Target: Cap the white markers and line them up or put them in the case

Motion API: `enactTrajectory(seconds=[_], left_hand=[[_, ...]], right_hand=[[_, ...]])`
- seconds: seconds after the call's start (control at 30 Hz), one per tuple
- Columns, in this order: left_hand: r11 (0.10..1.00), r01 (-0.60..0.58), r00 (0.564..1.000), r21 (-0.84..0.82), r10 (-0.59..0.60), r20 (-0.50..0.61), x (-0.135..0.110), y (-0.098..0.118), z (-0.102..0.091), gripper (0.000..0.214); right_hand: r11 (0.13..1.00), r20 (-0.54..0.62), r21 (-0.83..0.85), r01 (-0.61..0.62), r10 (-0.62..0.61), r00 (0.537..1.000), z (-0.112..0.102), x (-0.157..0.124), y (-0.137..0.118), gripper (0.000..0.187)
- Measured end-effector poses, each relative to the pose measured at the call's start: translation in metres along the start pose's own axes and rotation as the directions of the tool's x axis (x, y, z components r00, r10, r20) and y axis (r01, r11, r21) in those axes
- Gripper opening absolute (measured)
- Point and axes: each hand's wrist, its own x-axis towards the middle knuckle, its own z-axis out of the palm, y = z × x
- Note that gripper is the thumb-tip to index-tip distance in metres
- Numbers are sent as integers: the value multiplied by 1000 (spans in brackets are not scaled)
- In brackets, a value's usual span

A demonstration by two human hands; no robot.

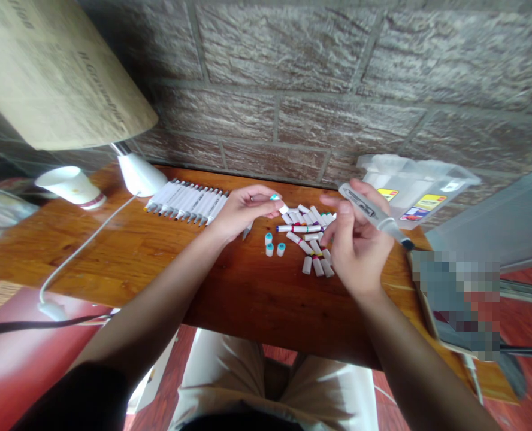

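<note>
My left hand pinches a small white marker cap with a teal end. In my right hand is a white marker, gripped between thumb and fingers, its dark tip pointing down to the right. Below and between the hands lies a pile of loose caps with coloured ends. Three teal-topped caps stand apart, left of the pile. Uncapped white markers lie side by side in a row left of my left hand, and part of another marker shows under that hand.
A lamp with a printed shade and a paper cup stand at the left. Clear plastic containers sit at the back right by the stone wall. A blurred-out device lies on the right table edge. The lamp's cord crosses the table.
</note>
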Motion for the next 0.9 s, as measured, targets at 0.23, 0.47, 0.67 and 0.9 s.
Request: enactTrajectory(seconds=[0.23, 0.47, 0.67, 0.9], left_hand=[[908, -154, 981, 390, 94, 168, -4, -2, -5, 42], [752, -286, 923, 594, 50, 380, -5, -6, -7, 29], [747, -305, 874, 590, -27, 485, -6, -6, -7, 27], [732, -326, 839, 598, -68, 540, -6, -5, -8, 22]], right_hand=[[994, -107, 66, -88, 95, 990, 4, 3, -5, 41], [993, -104, 60, -101, 107, 989, 2, 5, -1, 30], [994, -104, 35, -103, 106, 989, 1, 7, -1, 30], [992, -72, 27, -120, 122, 990, 1, 6, 0, 28]])
